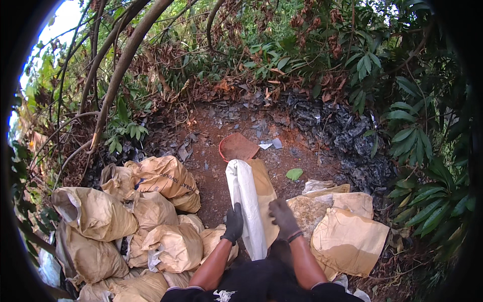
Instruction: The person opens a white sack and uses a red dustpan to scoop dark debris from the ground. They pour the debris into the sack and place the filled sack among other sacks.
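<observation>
A: Nearest entries?
B: Left hand (232,225), dark-gloved, at the left edge of a white layer (246,204); whether gripping, cannot tell. Right hand (284,219), gloved, fingers half curled over brown paper (263,189); grasp likewise cannot tell.
A: Their sack?
B: One, lengthwise between the hands, white beside brown; presumably centred so each hand can manage a side.
A: Flanking?
B: Left: filled sacks (173,246), heaped, likely to spare working room. Right: flat sacks (349,236), overlapping, seemingly within reach.
A: Beyond?
B: Green leaf (294,174); red-rimmed tray (239,147), past the sack's far end; black flaky heap (354,143), far right.
</observation>
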{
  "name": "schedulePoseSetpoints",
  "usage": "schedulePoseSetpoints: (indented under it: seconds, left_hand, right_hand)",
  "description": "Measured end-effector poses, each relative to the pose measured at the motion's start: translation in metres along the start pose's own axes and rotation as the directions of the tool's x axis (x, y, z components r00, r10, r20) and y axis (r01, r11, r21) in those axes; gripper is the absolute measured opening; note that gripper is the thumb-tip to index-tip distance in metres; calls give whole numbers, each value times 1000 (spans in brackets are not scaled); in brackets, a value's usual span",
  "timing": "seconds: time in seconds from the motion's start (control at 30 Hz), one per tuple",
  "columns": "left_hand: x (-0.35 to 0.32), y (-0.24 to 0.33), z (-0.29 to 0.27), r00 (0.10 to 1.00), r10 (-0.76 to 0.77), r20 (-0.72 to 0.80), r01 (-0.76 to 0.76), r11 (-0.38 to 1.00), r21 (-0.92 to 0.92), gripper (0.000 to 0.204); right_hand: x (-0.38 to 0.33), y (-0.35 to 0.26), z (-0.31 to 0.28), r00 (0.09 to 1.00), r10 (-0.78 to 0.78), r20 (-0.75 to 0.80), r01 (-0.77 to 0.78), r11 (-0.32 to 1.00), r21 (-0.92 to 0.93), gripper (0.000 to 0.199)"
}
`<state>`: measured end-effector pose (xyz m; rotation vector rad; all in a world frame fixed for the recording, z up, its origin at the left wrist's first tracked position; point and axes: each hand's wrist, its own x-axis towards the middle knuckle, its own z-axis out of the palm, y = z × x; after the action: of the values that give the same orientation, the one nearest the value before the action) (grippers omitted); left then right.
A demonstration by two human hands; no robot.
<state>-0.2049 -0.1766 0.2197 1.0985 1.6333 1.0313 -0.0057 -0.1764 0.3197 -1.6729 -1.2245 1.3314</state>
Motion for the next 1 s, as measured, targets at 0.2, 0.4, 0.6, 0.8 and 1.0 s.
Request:
schedulePoseSetpoints:
  seconds: [0.2,0.4,0.6,0.8,1.0]
  left_hand:
    - [-26,1,35,951,308,31,-304,910,282,55]
    - [14,-32,7,969,-239,64,228,766,-601,56]
    - [27,-88,-128,987,50,156,140,240,-961,42]
    - [3,-101,-128,956,-138,260,280,702,-655,52]
    - [-28,15,-65,825,517,227,-551,826,121,111]
  right_hand:
    - [-31,25,68,925,-231,-301,99,913,-396,46]
    - [22,56,35,881,-318,-349,293,948,-125,30]
    - [42,58,-136,970,-205,-130,231,944,237,34]
    - [11,5,-130,957,-214,-196,276,880,386,39]
    - [32,-77,-97,939,-343,-3,320,873,369,40]
